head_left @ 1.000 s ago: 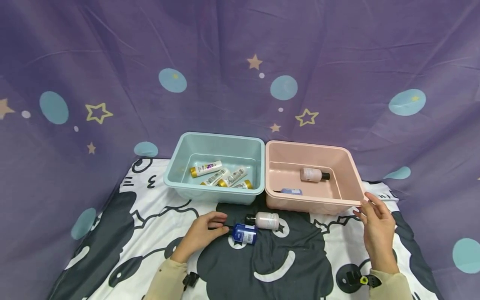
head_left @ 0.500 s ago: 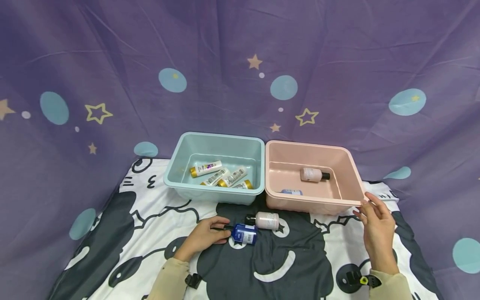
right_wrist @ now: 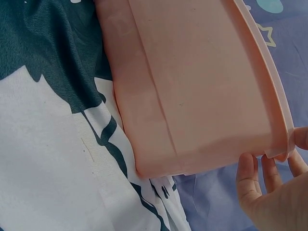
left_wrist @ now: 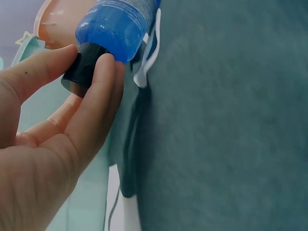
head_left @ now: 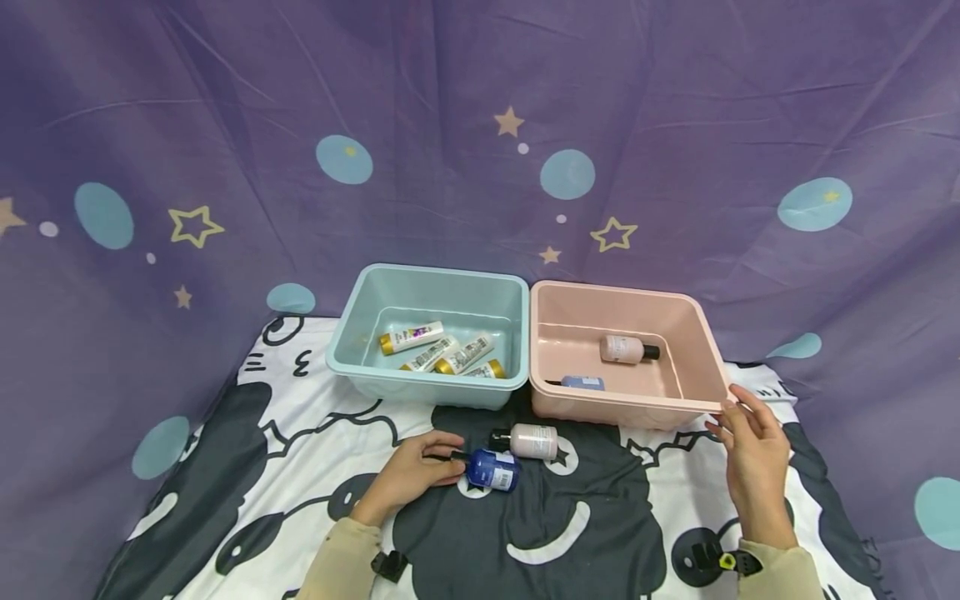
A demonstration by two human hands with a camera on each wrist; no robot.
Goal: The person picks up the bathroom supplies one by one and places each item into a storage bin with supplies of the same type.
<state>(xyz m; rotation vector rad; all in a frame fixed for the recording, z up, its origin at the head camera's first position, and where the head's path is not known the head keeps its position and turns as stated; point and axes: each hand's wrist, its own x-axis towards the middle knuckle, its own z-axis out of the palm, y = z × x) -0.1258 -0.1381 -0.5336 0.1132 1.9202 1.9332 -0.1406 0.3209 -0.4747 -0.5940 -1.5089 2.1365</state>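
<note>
My left hand (head_left: pixel 420 473) pinches the black cap of a blue bottle (head_left: pixel 491 470) between thumb and fingers. In the left wrist view the blue bottle (left_wrist: pixel 113 29) extends away from the fingertips, its clear blue body and label showing. Just behind it on the cloth lies a pale pink bottle (head_left: pixel 534 442) with a black cap. My right hand (head_left: pixel 757 454) holds the near right corner of the pink bin (head_left: pixel 622 410). In the right wrist view, the thumb is at the bin's rim (right_wrist: pixel 284 115) and the fingers are under it.
Left of the pink bin stands a light blue bin (head_left: pixel 427 383) holding several white tubes with gold caps, one being a tube (head_left: pixel 414 336). Inside the pink bin lie a pinkish bottle (head_left: pixel 622 349) and a bluish bottle (head_left: pixel 583 383). A purple curtain (head_left: pixel 450 200) hangs behind.
My left hand has moved slightly right and closed its fingers on the blue bottle's cap. The bottle has shifted a little to the right and turned slightly. My right hand stays at the bin corner.
</note>
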